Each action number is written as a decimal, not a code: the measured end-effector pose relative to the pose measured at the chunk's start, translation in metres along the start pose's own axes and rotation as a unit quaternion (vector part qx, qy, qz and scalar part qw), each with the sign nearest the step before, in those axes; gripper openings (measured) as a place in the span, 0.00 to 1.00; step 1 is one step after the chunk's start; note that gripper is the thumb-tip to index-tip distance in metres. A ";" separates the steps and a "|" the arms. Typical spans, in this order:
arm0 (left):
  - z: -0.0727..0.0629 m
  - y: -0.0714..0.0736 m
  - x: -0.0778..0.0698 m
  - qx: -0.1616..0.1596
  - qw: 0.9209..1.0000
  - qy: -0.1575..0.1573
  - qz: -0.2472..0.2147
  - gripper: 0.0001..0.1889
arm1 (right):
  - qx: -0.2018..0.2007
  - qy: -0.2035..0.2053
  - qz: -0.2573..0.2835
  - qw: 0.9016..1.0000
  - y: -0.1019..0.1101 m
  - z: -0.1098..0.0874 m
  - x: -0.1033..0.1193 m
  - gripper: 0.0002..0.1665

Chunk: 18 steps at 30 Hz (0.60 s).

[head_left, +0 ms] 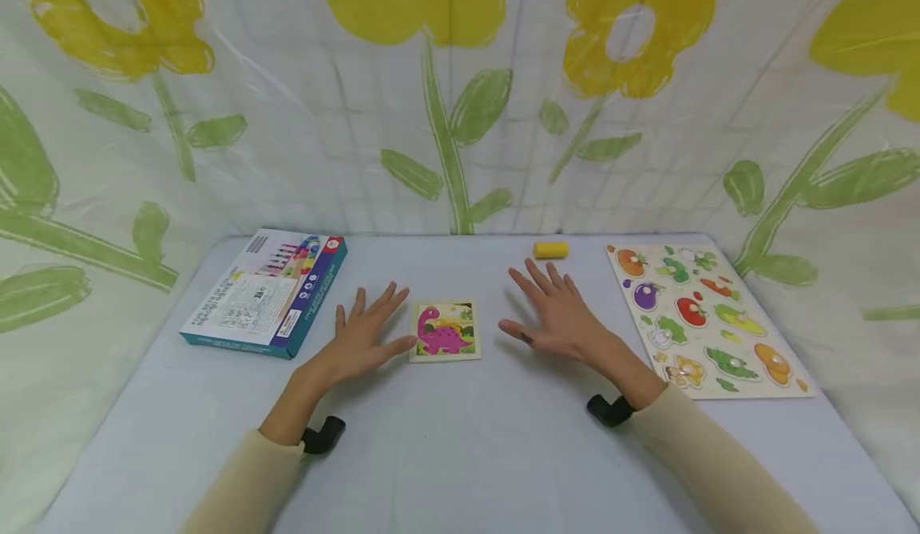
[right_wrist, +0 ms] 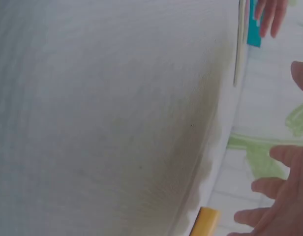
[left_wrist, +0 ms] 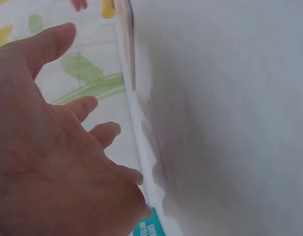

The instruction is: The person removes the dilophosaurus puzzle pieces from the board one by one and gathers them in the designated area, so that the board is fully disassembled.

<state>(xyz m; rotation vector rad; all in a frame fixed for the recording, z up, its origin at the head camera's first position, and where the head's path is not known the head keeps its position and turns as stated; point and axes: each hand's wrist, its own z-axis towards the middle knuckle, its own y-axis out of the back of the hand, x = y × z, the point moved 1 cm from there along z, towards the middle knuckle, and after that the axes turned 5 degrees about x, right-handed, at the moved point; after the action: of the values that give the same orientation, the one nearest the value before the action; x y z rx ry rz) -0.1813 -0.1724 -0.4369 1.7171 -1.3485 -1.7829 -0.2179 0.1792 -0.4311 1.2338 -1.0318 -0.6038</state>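
Note:
Between the two hands lies a small square picture puzzle point(head_left: 447, 334) with a pink dinosaur on it. My left hand point(head_left: 362, 338) hovers at its left side with fingers spread, the thumb tip close to the puzzle's edge; whether they touch I cannot tell. To the right of the puzzle, my right hand point(head_left: 557, 318) is held over the table, fingers apart and nothing in it. Just beyond its fingertips lies a yellow cylinder point(head_left: 550, 250). In the left wrist view the left palm point(left_wrist: 68, 147) holds nothing, and shadows fall on the cloth.
A flat blue and white box point(head_left: 266, 294) lies at the left of the white-covered table point(head_left: 460, 454). On the right is a wooden board point(head_left: 707, 322) with vegetable pieces. A curtain with yellow flowers point(head_left: 640, 27) hangs behind the table.

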 end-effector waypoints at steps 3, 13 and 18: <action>0.003 -0.003 0.000 0.005 1.000 0.000 -0.008 0.46 | 0.004 0.002 0.006 1.000 -0.001 0.001 0.001 0.54; 0.007 -0.008 0.009 0.015 1.000 -0.004 -0.021 0.48 | 0.027 0.005 0.036 0.999 -0.004 0.008 0.008 0.54; 0.008 -0.010 0.010 0.017 1.000 -0.010 -0.020 0.47 | 0.034 0.012 0.050 0.998 -0.005 0.013 0.013 0.53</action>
<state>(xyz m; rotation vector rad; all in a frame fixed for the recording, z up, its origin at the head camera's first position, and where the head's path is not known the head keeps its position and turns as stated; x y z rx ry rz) -0.1875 -0.1721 -0.4518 1.7594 -1.3694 -1.8143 -0.2233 0.1610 -0.4325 1.2377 -1.0935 -0.4796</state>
